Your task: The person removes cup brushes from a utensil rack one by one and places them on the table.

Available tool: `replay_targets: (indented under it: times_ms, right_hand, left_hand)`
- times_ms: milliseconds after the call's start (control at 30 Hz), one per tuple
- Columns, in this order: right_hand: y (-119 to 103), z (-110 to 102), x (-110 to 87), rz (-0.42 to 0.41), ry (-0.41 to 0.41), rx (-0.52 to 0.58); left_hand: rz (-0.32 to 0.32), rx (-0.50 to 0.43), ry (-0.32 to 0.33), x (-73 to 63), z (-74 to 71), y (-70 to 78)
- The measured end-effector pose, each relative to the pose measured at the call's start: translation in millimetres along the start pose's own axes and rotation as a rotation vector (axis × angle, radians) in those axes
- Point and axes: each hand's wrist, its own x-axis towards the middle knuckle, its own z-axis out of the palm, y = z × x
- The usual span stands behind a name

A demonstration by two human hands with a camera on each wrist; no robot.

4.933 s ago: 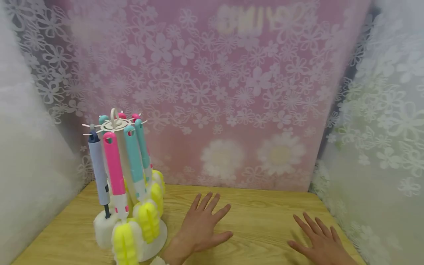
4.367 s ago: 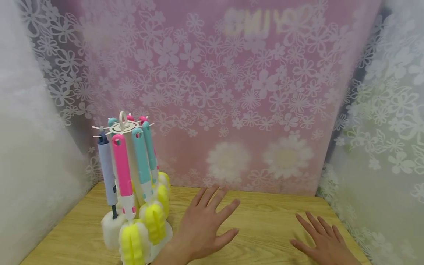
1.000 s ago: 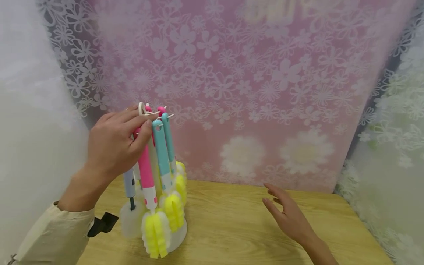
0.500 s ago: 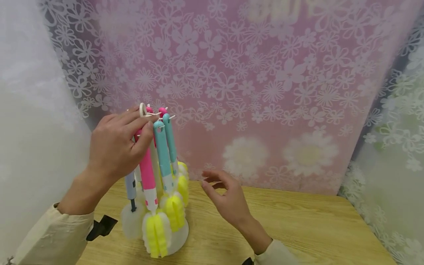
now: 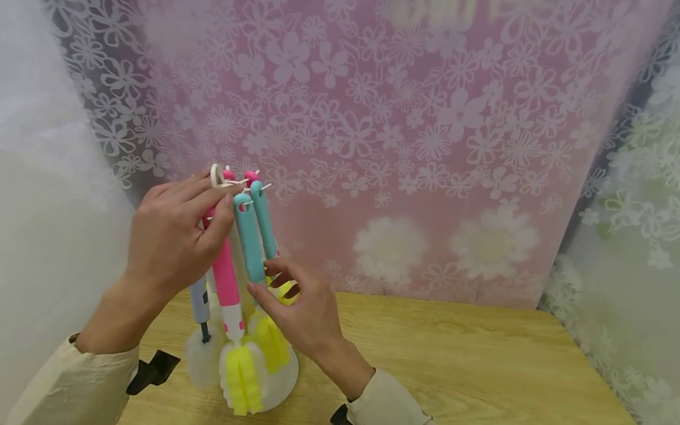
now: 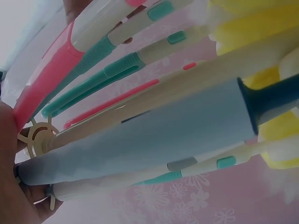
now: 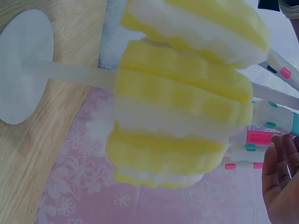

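Note:
A white stand (image 5: 287,383) carries several sponge brushes hung by their handles round its top. My left hand (image 5: 170,236) grips the stand's top, its thumb down by the pink-handled brush (image 5: 225,277). Close on the right hangs a teal-handled brush (image 5: 247,233); my right hand (image 5: 305,301) reaches to it, thumb and fingers parted at the lower part of its handle. In the right wrist view those fingers (image 7: 271,182) are fairly straight beside the handles. A light-blue-handled brush (image 6: 140,135) crosses the left wrist view. Yellow-and-white sponge heads (image 7: 182,79) hang low, near the stand's round base.
The stand is on a wood-grain table (image 5: 451,360). A pink flowered backdrop (image 5: 372,147) rises behind it, with pale side sheets (image 5: 58,236) to the left and right. Black straps (image 5: 154,372) show at both sleeves.
Both hands have left the tabletop. My left hand went up to the stand's top and stays there. My right hand has moved left across the table to the teal-handled brush.

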Motion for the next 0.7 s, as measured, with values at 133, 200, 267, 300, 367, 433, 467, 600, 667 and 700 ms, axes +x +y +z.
replay_targets:
  times_ms: [133,200,267,300,367,433,467,600,667,700]
  right_hand:
    - [-1.4,1.5,2.5,-0.009,0.021,-0.034]
    - [-2.1,2.8,3.9,-0.009,0.027,-0.062]
    - [-2.9,5.0,5.2,-0.009,0.032,-0.101]
    - [-3.2,5.9,5.6,-0.010,0.037,-0.124]
    - [-3.2,7.1,6.0,-0.019,0.056,-0.171]
    - [-3.0,7.4,6.4,-0.042,0.078,-0.214]
    - [-2.7,7.1,6.5,-0.055,0.088,-0.228]
    - [-1.6,4.1,6.1,-0.086,0.100,-0.207]
    - [-1.0,1.9,5.6,-0.088,0.089,-0.170]
    - [-0.8,0.8,5.2,-0.088,0.085,-0.157]
  left_hand:
    - [0.003,-0.006,0.016,0.8,1.2,0.0]
    - [0.004,-0.010,0.026,0.8,1.9,-0.2]
    - [0.002,-0.007,0.029,0.1,1.0,-0.3]
    - [0.001,-0.007,0.029,-0.2,0.7,-0.4]
    - [0.001,-0.002,0.027,-0.2,0.5,-0.4]
    - [0.004,-0.001,0.027,0.0,0.5,-0.3]
    - [0.005,-0.003,0.028,0.2,0.7,-0.2]
    - [0.001,-0.011,0.028,0.9,1.1,0.3]
    - [-0.008,-0.012,0.019,0.8,0.7,0.3]
    - [-0.012,-0.011,0.013,0.6,0.3,0.2]
